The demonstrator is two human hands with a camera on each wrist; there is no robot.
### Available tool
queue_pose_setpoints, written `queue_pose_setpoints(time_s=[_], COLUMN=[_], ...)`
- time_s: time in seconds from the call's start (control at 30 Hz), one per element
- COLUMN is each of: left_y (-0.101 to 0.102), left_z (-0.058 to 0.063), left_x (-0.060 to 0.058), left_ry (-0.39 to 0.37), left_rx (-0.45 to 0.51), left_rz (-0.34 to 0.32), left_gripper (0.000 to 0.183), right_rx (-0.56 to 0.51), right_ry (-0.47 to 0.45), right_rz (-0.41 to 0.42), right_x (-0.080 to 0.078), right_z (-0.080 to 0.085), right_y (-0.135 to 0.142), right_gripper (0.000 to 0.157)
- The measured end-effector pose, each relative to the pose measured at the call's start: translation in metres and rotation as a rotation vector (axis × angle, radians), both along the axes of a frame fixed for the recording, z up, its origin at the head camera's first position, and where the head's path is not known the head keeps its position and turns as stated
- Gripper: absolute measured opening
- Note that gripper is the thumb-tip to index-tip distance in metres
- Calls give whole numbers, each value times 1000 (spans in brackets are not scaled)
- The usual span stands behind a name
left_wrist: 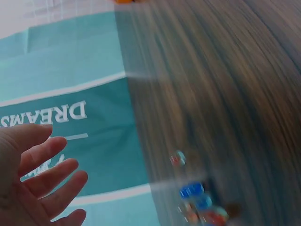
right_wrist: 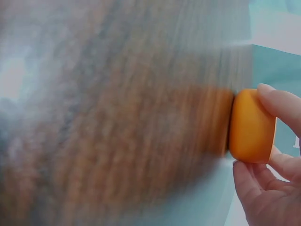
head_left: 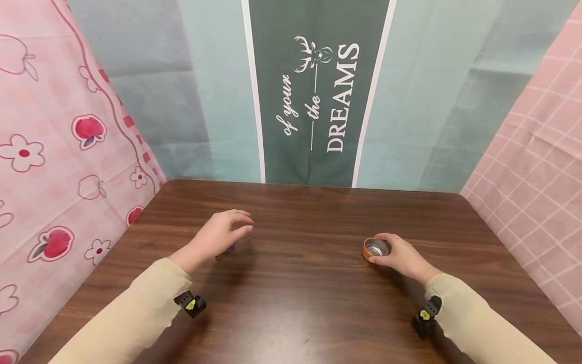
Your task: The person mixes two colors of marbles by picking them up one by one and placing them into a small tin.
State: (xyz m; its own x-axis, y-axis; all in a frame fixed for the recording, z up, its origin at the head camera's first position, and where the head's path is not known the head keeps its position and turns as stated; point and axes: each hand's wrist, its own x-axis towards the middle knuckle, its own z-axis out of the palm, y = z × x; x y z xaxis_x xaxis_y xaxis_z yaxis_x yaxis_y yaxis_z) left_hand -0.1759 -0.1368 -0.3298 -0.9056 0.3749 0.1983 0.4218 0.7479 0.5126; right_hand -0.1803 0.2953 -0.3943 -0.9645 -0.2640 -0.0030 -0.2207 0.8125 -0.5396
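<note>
On the right side of the wooden table, my right hand grips a small orange bowl with a shiny metal inside. In the right wrist view, thumb and fingers hold the bowl from opposite sides, its base at the tabletop. My left hand hovers over the left part of the table, fingers loosely bent and holding nothing. Beneath it lie several small glassy marbles, partly hidden by the hand in the head view. The left wrist view shows a blue marble in a blurred cluster and a clear-and-red marble slightly apart.
Dark brown wooden table spans the space between both arms. A green printed cloth hangs along its far edge. Pink patterned cloths hang at the left and right. A small black camera is strapped to each wrist.
</note>
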Motion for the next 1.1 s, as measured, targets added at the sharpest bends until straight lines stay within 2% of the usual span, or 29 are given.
queue_pose_setpoints(time_s=[0.23, 0.53, 0.7, 0.9, 1.0, 1.1], left_y=[-25, -46, -50, -50, -49, -48], left_z=[-12, -24, -29, -38, -40, -41], left_x=[-1, 0, 0, 4, 8, 11], left_ry=[68, 3, 3, 99, 152, 164], left_rx=[-132, -263, -331, -406, -456, -505], left_rz=[68, 81, 81, 78, 92, 121], left_gripper=[20, 17, 13, 4, 7, 13], right_rx=[9, 14, 12, 15, 12, 12], right_ry=[-10, -11, -18, -24, -27, -29], right_rz=[6, 17, 27, 23, 23, 25], right_x=[-1, -3, -3, -3, -3, -3], right_z=[0, 3, 6, 7, 7, 6], right_y=[0, -1, -3, -3, -3, -3], right_gripper=[66, 65, 64, 64, 65, 65])
